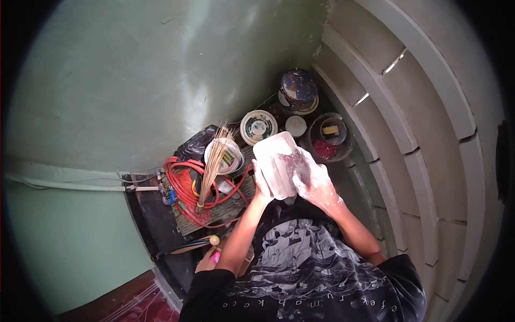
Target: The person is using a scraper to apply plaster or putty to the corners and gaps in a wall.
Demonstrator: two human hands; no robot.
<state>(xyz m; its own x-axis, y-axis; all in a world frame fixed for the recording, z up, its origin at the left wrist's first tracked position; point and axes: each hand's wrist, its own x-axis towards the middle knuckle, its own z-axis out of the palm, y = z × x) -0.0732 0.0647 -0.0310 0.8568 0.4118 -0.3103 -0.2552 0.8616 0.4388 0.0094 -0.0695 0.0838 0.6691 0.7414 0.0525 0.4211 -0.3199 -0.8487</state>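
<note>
While the green wall is seen rising beyond the lidded tub, a red hose coil is noted left of that tub and nearer, overlaid by a twig bundle. A dark paint bucket is placed beyond the tub to the right; a basin is set to its right. A shallow tray, pale, round-cornered, is held up on the near side of the tub; its inside is smeared grey-white. It is judged light and fairly stiff, thin-walled, maybe flexing if squeezed, not very fragile; slipperiness is expected wherever it is smeared. Hold is best taken on both long rims, with the base supported. Its left edge is gripped by the left hand. Its right side is overlapped by the whitened right hand; whether the rim is clasped cannot be told. A yellow block is contained in the basin.
</note>
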